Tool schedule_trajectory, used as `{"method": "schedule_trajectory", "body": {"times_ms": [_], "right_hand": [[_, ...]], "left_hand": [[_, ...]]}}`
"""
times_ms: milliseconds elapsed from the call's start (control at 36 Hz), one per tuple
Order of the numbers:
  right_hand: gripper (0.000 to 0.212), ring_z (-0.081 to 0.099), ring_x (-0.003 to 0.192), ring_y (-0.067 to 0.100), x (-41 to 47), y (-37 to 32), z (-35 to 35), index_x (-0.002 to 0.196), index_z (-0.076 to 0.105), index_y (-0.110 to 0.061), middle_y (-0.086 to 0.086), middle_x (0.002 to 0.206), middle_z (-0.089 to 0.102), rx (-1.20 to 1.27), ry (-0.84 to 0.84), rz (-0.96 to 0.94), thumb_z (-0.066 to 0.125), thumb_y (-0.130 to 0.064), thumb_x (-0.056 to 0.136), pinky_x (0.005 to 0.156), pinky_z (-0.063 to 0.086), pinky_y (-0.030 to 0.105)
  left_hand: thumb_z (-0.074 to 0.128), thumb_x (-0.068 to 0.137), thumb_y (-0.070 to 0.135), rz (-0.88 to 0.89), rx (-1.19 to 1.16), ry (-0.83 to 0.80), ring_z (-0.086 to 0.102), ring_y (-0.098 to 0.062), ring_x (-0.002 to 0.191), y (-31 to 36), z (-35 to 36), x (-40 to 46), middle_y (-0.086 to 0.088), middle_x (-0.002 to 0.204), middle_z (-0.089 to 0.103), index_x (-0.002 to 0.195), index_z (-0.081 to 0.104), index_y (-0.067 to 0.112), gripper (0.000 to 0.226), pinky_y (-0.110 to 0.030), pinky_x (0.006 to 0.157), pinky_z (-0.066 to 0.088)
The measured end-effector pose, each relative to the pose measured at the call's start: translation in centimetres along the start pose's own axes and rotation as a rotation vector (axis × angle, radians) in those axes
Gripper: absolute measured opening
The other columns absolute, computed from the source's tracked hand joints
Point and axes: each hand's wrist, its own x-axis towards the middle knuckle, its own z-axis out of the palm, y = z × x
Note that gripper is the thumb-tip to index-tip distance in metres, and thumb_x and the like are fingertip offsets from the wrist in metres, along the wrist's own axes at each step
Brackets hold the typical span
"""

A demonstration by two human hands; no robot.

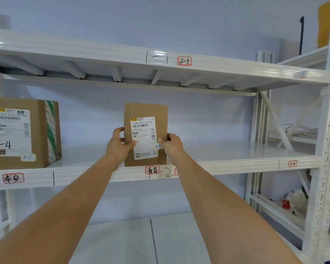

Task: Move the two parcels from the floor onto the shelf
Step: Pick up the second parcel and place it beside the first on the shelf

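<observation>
A small brown cardboard parcel [145,113] with a white shipping label stands upright on the middle shelf [227,155] of a white metal rack, near its front edge. My left hand [119,144] grips the parcel's left side and my right hand [171,144] grips its right side, thumbs on the label. A larger brown parcel [17,133] with a white label and green-striped tape rests on the same shelf at the far left, apart from the small one.
An upper shelf [122,52] runs overhead with a red-framed tag [184,60]. Red-framed tags mark the middle shelf's front edge. A lower shelf [170,241] lies below my arms. A second rack [293,187] at the right holds wires and small items.
</observation>
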Motion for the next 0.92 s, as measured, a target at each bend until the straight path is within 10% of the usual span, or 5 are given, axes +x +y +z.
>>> {"method": "schedule_trajectory", "body": {"times_ms": [917], "right_hand": [[0.058,0.05,0.129,0.028,1.0,2.4,-0.8,0.147,0.035,-0.008,0.01,0.144,0.048,-0.233,-0.019,0.044,0.051,0.002,0.092,0.109,0.042,0.036]], "left_hand": [[0.056,0.092,0.013,-0.046,0.349,-0.118,0.056,-0.027,0.1,-1.6,-1.3,0.1,-0.016,0.129,0.059,0.136,0.044,0.005,0.046,-0.033,0.082,0.046]]}}
